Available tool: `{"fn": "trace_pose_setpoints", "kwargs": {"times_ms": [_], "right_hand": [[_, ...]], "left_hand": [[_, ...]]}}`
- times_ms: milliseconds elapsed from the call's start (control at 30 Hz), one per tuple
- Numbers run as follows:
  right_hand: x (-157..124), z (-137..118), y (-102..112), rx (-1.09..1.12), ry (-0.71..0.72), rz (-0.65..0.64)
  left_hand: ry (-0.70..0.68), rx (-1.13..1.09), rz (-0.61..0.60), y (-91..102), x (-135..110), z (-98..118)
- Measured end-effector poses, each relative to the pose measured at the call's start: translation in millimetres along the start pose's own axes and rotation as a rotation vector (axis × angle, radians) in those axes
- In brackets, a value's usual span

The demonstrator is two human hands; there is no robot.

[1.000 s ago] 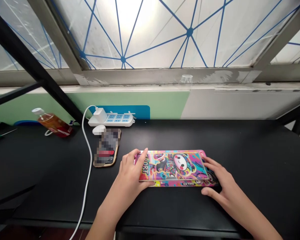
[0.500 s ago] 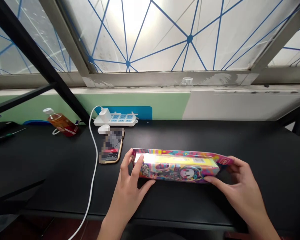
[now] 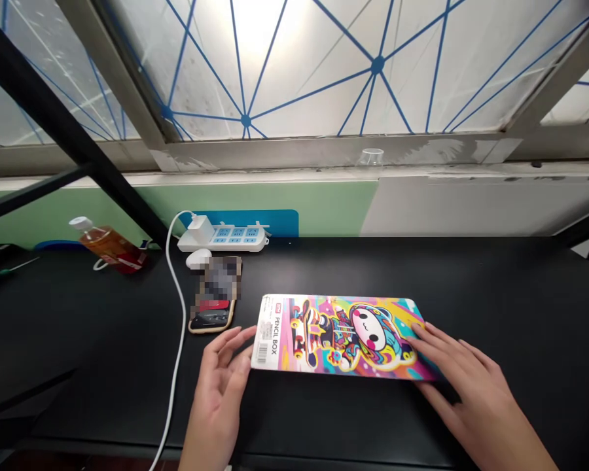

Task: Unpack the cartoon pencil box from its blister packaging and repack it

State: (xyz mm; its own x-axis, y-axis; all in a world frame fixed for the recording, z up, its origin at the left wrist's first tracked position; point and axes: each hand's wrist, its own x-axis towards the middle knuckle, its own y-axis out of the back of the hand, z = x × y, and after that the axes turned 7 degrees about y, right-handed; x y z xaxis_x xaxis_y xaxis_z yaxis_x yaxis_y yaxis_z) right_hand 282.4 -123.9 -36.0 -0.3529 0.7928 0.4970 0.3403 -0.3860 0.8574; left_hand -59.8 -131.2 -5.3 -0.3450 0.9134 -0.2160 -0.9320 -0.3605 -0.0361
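Observation:
A colourful cartoon-printed pencil box (image 3: 338,335) lies flat on the black desk (image 3: 471,288), its barcode end to the left. My left hand (image 3: 219,386) is open beside the box's left end, fingertips close to its corner. My right hand (image 3: 464,376) is open with fingers stretched flat on the box's right end.
A phone (image 3: 213,301) lies left of the box, with a white cable (image 3: 177,340) running past it to a power strip (image 3: 223,237) at the wall. An orange-drink bottle (image 3: 108,246) lies at the far left. A black frame bar crosses the upper left.
The pencil box was tipped up on its long edge and has been turned over to lie flat with its other face up. Both hands have loosened from gripping its ends.

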Motion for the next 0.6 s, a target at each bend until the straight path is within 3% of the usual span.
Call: {"fn": "trace_pose_setpoints", "kwargs": {"times_ms": [67,200,300,400,500,600], "right_hand": [[-1,-10,-1,-0.068,-0.001,-0.084],[13,-46,-10,-0.144,0.034,-0.129],[35,-82,-19,-0.141,0.172,-0.155],[55,-110,-23,-0.104,0.357,-0.188],[62,-112,-20,-0.074,0.467,-0.210],[51,-84,-11,-0.070,0.444,-0.229]], "left_hand": [[0.007,0.068,-0.050,6.0,4,-3],[-0.011,0.327,-0.102,10.3,14,-8],[-0.036,0.487,-0.165,6.7,18,-7],[-0.071,0.509,-0.235,1.6,19,-4],[-0.078,0.479,-0.253,-1.2,18,-3],[-0.096,0.516,-0.226,-0.1,18,-3]]}}
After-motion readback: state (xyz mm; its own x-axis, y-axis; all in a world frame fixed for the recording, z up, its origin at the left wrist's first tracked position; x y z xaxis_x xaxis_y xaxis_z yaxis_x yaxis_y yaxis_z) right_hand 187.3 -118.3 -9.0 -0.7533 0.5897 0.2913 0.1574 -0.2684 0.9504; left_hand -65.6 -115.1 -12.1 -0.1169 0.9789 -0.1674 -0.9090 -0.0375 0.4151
